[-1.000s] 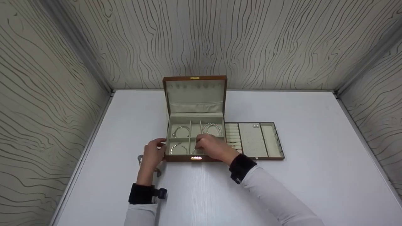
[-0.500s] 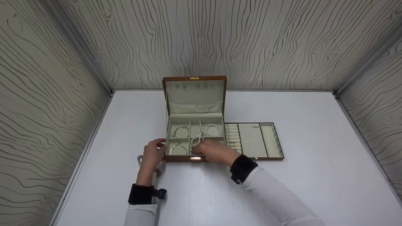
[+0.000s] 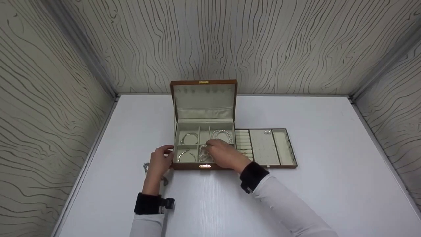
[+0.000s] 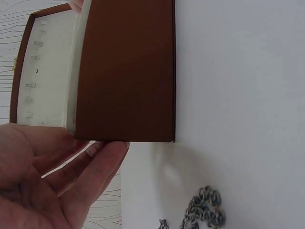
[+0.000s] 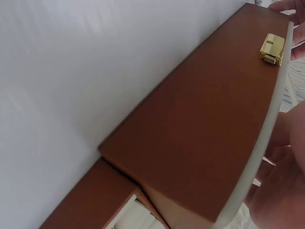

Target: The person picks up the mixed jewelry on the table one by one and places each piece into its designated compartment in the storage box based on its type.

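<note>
White beaded bracelet [image 3: 203, 151], in a front compartment [image 3: 198, 154], partly beneath right grip [image 3: 223, 152]

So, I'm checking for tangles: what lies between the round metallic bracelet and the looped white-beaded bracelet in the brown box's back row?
In the head view, two pale upright dividers flank a bare-looking middle compartment.

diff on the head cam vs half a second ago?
Right hand moved slightly back toward the lid; the beaded strand by its fingers shifted. Grip on it: hidden. Unchanged: left hand at the left side of the box, side tray.
</note>
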`<state>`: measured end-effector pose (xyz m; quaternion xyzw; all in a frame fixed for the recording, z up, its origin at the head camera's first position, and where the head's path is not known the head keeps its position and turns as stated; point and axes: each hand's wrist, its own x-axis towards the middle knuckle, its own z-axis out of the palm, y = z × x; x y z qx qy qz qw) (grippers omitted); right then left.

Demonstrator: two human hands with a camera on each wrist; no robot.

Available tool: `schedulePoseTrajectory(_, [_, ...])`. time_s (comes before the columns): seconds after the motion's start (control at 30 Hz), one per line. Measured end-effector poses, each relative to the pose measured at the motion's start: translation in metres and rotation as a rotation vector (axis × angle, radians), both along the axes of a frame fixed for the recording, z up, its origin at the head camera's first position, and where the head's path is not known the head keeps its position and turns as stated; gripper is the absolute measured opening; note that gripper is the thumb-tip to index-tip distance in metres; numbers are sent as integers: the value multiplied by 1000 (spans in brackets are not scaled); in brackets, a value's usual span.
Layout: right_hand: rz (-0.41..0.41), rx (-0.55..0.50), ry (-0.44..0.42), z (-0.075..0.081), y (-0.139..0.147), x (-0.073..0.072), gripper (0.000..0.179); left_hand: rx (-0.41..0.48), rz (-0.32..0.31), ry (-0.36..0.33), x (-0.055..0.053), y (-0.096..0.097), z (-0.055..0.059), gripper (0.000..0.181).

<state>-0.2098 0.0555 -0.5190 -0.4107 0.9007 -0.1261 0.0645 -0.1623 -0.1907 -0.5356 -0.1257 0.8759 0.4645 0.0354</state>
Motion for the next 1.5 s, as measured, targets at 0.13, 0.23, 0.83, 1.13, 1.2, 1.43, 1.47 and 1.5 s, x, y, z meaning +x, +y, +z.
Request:
schedulePoseTrajectory(0.13, [-13,-15,-20,-1,-1,1,22,3,2,-8,1,0,1,32])
schedulePoseTrajectory(0.23, [16,50,9,-1,-2,3,24,16,6,-27,1,0,1,33])
schedulePoseTrajectory(0.83, [20,192,27,-3,-6,5,29,13,1,-32,0,0,0,33])
schedulePoseTrajectory(1.13, [51,240,78,-6,-8,4,19,-5,-12,9,0,-1,-1,32])
schedulePoseTrajectory(1.2, [61,217,89,-7,-8,4,19,-2,-10,3,0,0,-1,32])
schedulePoseTrajectory(1.43, [31,-29,28,-1,1,-5,24,6,-1,-19,0,0,0,32])
schedulePoseTrajectory(1.47, [25,-57,33,0,3,-6,27,5,-1,-16,0,0,0,32])
schedulePoseTrajectory(1.5, [21,-77,43,2,4,-7,30,4,-2,-14,0,0,0,32])
